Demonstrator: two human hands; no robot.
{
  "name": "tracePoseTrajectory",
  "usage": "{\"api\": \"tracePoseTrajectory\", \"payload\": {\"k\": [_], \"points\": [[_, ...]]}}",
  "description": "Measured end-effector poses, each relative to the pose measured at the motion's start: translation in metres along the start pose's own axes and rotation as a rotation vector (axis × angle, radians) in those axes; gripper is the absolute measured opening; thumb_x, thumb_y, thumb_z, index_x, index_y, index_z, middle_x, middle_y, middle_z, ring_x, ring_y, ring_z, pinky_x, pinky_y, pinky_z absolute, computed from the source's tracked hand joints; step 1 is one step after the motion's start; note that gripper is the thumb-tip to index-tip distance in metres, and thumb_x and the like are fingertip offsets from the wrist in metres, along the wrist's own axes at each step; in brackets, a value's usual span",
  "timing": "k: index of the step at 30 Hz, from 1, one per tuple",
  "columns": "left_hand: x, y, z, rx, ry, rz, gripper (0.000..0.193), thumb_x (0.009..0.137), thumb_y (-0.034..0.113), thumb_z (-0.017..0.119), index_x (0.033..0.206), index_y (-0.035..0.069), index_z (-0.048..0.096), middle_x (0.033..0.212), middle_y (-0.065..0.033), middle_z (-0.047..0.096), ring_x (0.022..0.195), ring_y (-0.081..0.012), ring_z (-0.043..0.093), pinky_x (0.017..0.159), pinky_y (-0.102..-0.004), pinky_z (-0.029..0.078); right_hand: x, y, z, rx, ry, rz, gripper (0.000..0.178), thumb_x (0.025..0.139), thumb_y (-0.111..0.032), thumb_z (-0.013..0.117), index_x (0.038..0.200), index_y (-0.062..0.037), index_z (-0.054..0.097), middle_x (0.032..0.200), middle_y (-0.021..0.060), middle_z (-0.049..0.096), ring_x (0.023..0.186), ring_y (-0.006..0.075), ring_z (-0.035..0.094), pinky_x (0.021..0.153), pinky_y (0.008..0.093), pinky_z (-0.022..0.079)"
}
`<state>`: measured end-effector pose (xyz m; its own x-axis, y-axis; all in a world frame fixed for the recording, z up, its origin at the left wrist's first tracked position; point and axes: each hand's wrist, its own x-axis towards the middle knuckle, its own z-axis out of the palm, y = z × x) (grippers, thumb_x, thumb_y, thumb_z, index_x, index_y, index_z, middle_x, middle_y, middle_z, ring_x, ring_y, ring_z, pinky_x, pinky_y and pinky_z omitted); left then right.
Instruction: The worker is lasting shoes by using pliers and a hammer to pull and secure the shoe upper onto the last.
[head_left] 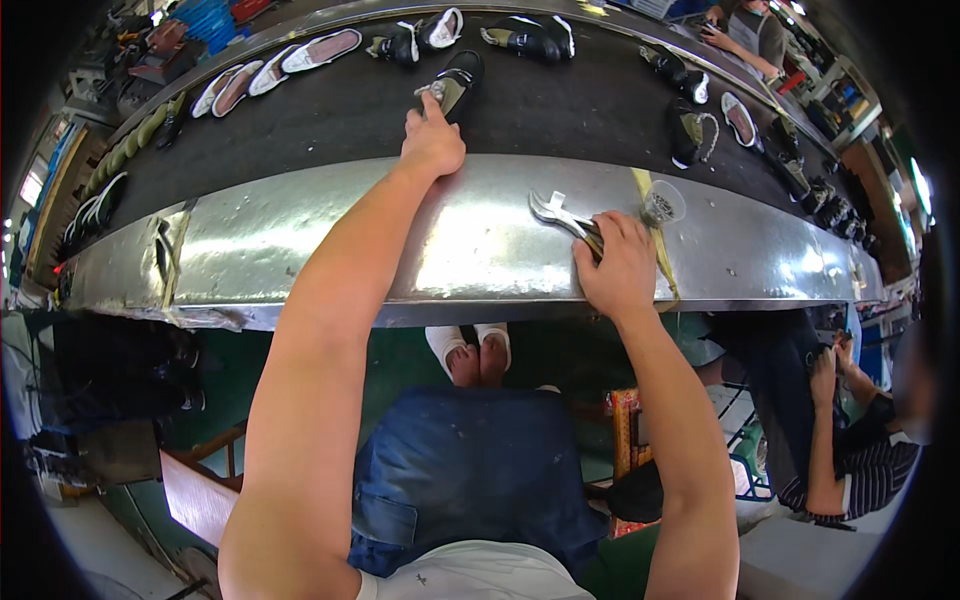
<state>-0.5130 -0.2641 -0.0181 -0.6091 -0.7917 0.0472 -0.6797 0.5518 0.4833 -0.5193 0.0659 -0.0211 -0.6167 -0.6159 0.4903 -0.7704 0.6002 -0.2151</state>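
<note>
My left hand (434, 140) reaches far out over the dark belt, its fingers closed on the near end of a black shoe (466, 72) with a light, pale-lined opening. The fingertips partly cover that end of the shoe. On the metal ledge, my right hand (618, 262) is wrapped round the handles of a pair of pincers (552, 212). Their curved steel jaws point left and rest on or just above the ledge; the handles are mostly hidden under my fingers. Just right of this hand stands a small clear cup (662, 204) holding tiny metal pieces.
The dark belt (300, 130) carries white-soled shoes (320, 50) at far left and black shoes (530, 38) at the back. More black shoes (690, 130) lie to the right. The shiny metal ledge (350, 215) runs along the front. Co-workers sit at far right and lower right.
</note>
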Motion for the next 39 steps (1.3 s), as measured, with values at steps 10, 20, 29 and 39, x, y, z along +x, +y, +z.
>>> {"api": "tracePoseTrajectory", "payload": {"k": [10,20,29,39], "points": [[0.008,-0.033,-0.007,-0.256,0.242,0.209,0.09,0.093,0.031,0.067,0.159,-0.003,0.017,0.163,-0.0288,0.024,0.147,-0.0406,0.037,0.119,-0.0415,0.035,0.003,-0.006,0.006,0.025,-0.015,0.027,0.04,0.086,-0.032,0.068,0.114,-0.0033,0.067,0.123,0.014,0.063,0.123,0.0348,0.055,0.109,0.0485,0.037],[-0.137,-0.044,-0.123,-1.062,-0.489,0.304,0.054,0.098,0.028,0.07,0.141,0.0,0.055,0.134,-0.0152,0.064,0.123,-0.02,0.061,0.1,-0.0336,0.049,0.008,-0.002,0.008,-0.023,0.003,0.026,0.04,0.088,-0.036,0.067,0.113,-0.0045,0.07,0.123,0.0126,0.067,0.122,0.0333,0.058,0.105,0.0465,0.042],[-0.175,-0.176,-0.143,0.193,0.2,0.476,0.047,0.1,0.038,0.059,0.128,0.0,0.064,0.137,-0.022,0.061,0.129,-0.0367,0.056,0.111,-0.0491,0.042,0.008,-0.006,0.008,-0.047,-0.023,0.036,0.043,0.09,-0.038,0.066,0.117,-0.0055,0.07,0.126,0.0116,0.067,0.125,0.0312,0.057,0.107,0.0451,0.041],[-0.175,-0.219,-0.098,0.14,0.597,0.275,0.028,0.095,0.027,0.055,0.104,0.008,0.074,0.122,-0.0114,0.071,0.12,-0.0315,0.063,0.103,-0.0475,0.045,0.008,-0.003,0.007,-0.058,-0.056,0.071,0.044,0.091,-0.041,0.065,0.118,-0.0061,0.07,0.127,0.0116,0.067,0.125,0.0313,0.058,0.107,0.0438,0.042]]}}
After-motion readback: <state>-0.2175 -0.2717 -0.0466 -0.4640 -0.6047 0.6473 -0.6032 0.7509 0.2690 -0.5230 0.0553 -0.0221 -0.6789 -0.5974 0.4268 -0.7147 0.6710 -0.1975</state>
